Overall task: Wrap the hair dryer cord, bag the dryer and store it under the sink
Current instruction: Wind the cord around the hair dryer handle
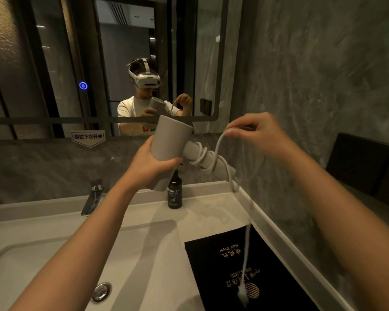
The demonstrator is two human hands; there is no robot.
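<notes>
A grey hair dryer [170,140] is held up above the counter, its barrel gripped from the left by my left hand [147,163]. Its handle [209,160] points right and down, with a few turns of white cord [202,157] coiled round it. My right hand [256,133] pinches the cord just above the handle, at the top of a loop. The rest of the cord hangs blurred, and its plug [242,295] dangles over the black dryer bag [234,265], which lies flat on the counter at the right.
A dark pump bottle [175,194] stands on the counter under the dryer. The white basin [76,261] with its drain and a chrome tap [92,198] lies to the left. A mirror covers the back wall. A stone wall and a dark box [366,167] are on the right.
</notes>
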